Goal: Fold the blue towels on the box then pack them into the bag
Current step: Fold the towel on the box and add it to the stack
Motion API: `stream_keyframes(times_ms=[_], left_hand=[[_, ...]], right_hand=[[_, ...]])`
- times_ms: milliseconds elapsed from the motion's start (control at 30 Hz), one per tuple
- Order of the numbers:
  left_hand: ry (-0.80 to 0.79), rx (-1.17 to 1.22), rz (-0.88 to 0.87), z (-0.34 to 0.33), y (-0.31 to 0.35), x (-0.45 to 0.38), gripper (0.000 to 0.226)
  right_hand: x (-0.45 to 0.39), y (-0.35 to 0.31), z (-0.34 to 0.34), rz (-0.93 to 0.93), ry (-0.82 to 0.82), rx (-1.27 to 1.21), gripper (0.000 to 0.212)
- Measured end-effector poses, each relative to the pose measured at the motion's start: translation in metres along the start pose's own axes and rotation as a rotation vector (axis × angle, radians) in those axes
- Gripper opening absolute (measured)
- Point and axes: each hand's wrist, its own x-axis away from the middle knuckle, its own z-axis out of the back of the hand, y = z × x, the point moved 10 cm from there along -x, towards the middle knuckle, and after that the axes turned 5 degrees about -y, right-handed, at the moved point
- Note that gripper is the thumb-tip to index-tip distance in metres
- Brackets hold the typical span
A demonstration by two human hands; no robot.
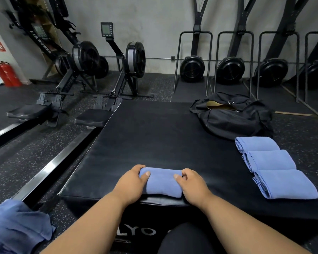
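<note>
- Left hand (131, 182) and right hand (193, 184) each grasp an end of the folded towel (162, 182); thumbs lie on top, fingers curl round the ends; the towel sits at the near edge of the box (154, 136), just ahead of the person.
- Three folded towels (272, 165) lie in a row on the right side of the box, each touching the next; the bag (231, 116) stands at the far right corner with its mouth open; a loose heap of blue cloth (17, 226) lies low at the left, off the box.
- Risk: the towel is close to the near edge; a push towards the body could tip it off the box.
- Risk: lifting by the ends alone may let the middle sag and the layers slip open; the fold would need redoing.
- Risk: carrying it over to the row could brush the nearest folded towel and skew the row.
- Risk: the bag mouth looks narrow and slack; a towel pushed in one-handed may catch on the rim and unfold.
- Risk: the heap at the left is easy to overlook; the task would then be left short.
</note>
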Motion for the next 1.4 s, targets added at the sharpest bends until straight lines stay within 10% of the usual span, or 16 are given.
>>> stream_keyframes(times_ms=[133, 433, 900, 1167, 1400], left_hand=[[0.194, -0.282, -0.128, 0.007, 0.032, 0.016, 0.057], [-0.048, -0.686, -0.225, -0.048, 0.023, 0.016, 0.067], [-0.170, -0.638, -0.268, -0.014, 0.004, 0.018, 0.089], [-0.046, 0.011, -0.024, 0.004, -0.009, 0.022, 0.071], [0.045, -0.295, 0.235, -0.004, -0.010, 0.025, 0.067]], right_hand=[[0.006, 0.000, -0.001, 0.049, 0.031, -0.092, 0.038], [0.021, -0.008, -0.014, 0.170, -0.047, 0.186, 0.047], [0.028, -0.004, -0.018, 0.219, -0.138, 0.233, 0.075], [0.030, 0.005, -0.006, 0.168, -0.078, -0.020, 0.065], [0.039, 0.005, -0.003, 0.039, 0.052, 0.210, 0.055]])
